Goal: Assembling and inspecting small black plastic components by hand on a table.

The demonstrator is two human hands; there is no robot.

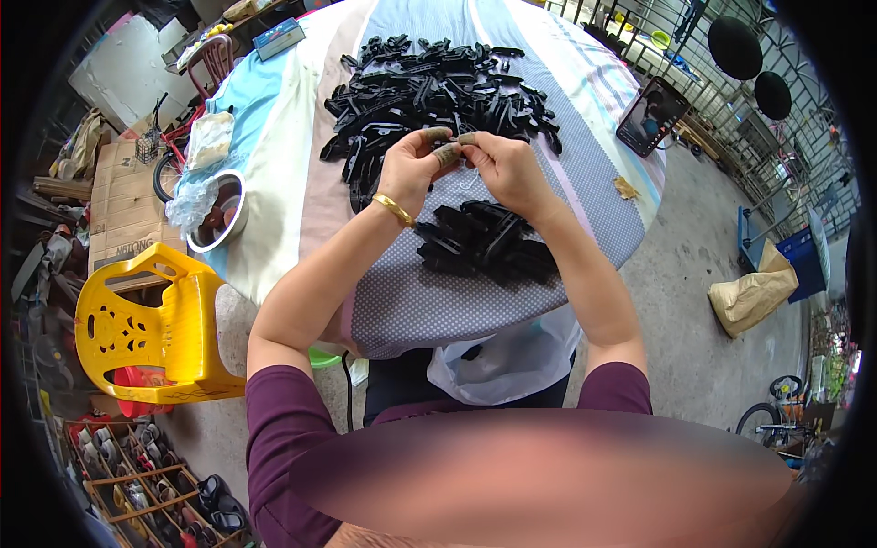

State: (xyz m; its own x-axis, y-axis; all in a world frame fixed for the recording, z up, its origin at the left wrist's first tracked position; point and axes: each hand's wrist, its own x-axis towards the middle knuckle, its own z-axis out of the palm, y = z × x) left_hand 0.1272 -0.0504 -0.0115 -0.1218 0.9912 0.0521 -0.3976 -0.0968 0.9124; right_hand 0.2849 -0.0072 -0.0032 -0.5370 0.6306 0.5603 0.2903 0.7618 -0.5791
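My left hand (pixel 414 169), with a gold bangle at the wrist, and my right hand (pixel 504 172) meet over the table. Both are closed, thumbs and fingertips pinched together with tan wraps on several fingers. What they pinch is small and mostly hidden by the fingers. Just beyond them spreads a large pile of black plastic pieces (pixel 438 87), long and narrow like clips or buckles. A smaller heap of similar black pieces (pixel 484 242) lies between my forearms, near the table's front edge.
A patterned cloth covers the round table (pixel 411 315). A white plastic bag (pixel 512 365) hangs open at my lap. To the left are a metal bowl (pixel 239 219) and a yellow plastic chair (pixel 187 329). A phone (pixel 651 117) stands at the right table edge.
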